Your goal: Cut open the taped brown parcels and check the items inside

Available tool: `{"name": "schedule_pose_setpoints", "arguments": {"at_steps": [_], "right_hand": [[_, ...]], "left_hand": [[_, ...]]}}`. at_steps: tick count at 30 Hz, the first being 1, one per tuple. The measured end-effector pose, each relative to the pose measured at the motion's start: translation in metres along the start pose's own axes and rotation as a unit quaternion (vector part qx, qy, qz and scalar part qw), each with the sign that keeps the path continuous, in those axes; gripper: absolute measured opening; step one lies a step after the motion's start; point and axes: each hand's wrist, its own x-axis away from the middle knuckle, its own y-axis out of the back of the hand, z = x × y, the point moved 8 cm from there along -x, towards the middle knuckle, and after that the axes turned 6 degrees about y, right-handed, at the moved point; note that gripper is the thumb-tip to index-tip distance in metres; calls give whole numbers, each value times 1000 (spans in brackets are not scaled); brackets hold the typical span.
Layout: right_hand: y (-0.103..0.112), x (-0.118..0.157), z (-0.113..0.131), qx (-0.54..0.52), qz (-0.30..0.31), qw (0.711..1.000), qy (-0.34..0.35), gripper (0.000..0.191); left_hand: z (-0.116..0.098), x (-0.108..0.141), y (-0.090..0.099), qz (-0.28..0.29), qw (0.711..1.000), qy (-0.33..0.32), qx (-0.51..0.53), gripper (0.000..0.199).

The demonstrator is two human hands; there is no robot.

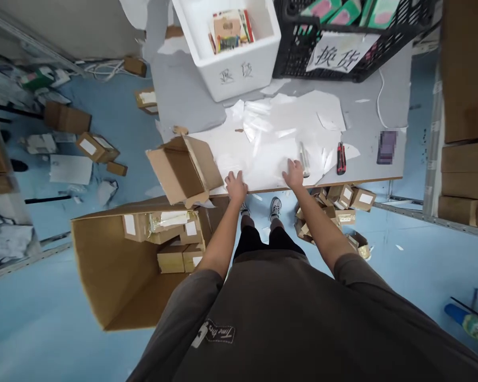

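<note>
White sheet: It is lying flat on the grey table [366,116], right in front of the person, between the open box and the red knife. The white sheet [276,156] is looking thin. I cannot tell if it is paper or plastic.
Left hand: The left hand [236,185] is resting on the sheet by the table's near edge, just beside the open box. Its fingers are spreading a little and pointing down. I cannot tell if they are pinching anything.
Right hand: The right hand [293,174] is lying on the sheet too, well apart from the left. Its fingers are spreading, and a clear strip [305,159] is lying just beside them.
Weight and feel: The sheet is probably being light and floppy, not stiff. It may be sliding easily under a flat palm, and a hard tug could be tearing it.
Best hold: The near edge is giving good places for both hands, wide apart, with soft fingers.
Open box: The open box [203,159] is standing at the left end of the sheet. Its card is looking stiff but light. Its walls are offering a firmer hold than its bendy flaps.
Red knife: The red knife [341,159] is lying to the right, near the right hand but not touching it.
</note>
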Motion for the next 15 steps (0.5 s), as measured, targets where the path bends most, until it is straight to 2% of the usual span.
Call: {"name": "schedule_pose_setpoints", "arguments": {"at_steps": [4, 6, 8, 12, 15], "right_hand": [[-14, -15, -7, 5, -11, 1000, 15, 64], [-13, -18, 0, -5, 10, 1000, 24, 50], [-3, -16, 12, -7, 17, 999, 34, 39], [35, 5, 57, -62, -36, 992, 102, 27], [55, 31, 104, -176, -22, 970, 168, 20]], "left_hand": [[-4, 4, -19, -25, 999, -17, 41, 51], [-9, 3, -21, -30, 996, -18, 79, 43], [-17, 5, -19, -36, 991, -27, 123, 38], [-47, 18, 0, -54, 972, -70, 216, 33], [-74, 38, 18, -31, 949, -106, 296, 34]]}}
